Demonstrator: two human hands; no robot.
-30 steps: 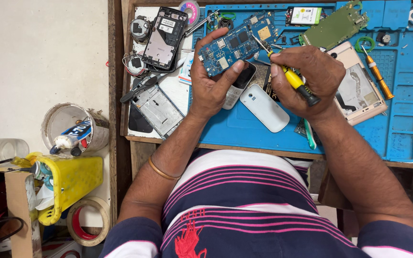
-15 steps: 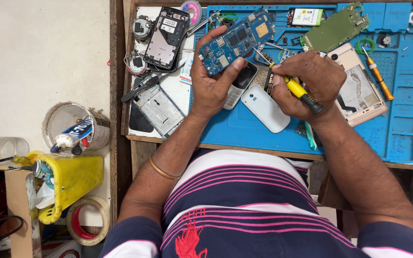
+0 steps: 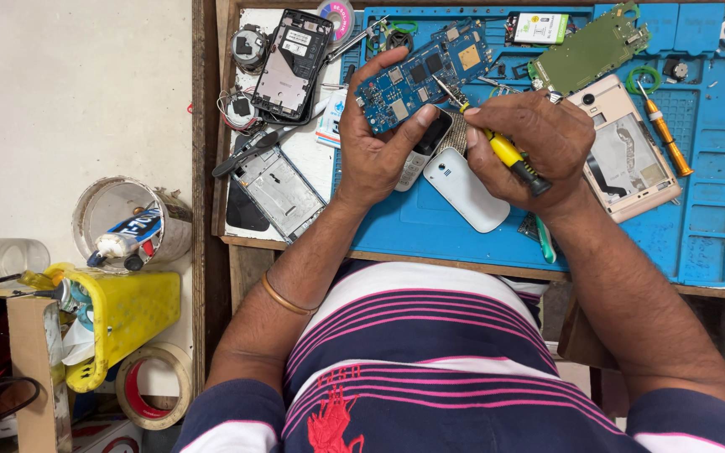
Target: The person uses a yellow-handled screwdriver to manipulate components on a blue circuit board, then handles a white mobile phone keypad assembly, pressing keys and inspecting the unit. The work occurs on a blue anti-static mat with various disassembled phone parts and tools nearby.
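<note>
My left hand [image 3: 377,143] holds a blue circuit board [image 3: 424,74] tilted above the blue work mat [image 3: 715,193]. A yellow-and-black screwdriver [image 3: 505,151] is gripped in my right hand [image 3: 539,143], with its tip touching the board near its lower right edge. Under my hands lie a white phone back cover [image 3: 467,189] and a dark phone part [image 3: 424,143], partly hidden.
On the mat lie a green circuit board [image 3: 589,50], a beige phone frame [image 3: 627,159], an orange screwdriver [image 3: 665,134] and a small battery [image 3: 539,28]. Phone frames [image 3: 291,63] and tweezers [image 3: 253,151] lie on the white board to the left. A yellow bin [image 3: 119,315], tape roll [image 3: 154,386] and pot [image 3: 123,218] sit below.
The board and both hands have shifted slightly; the screwdriver tip stays at the board's edge.
</note>
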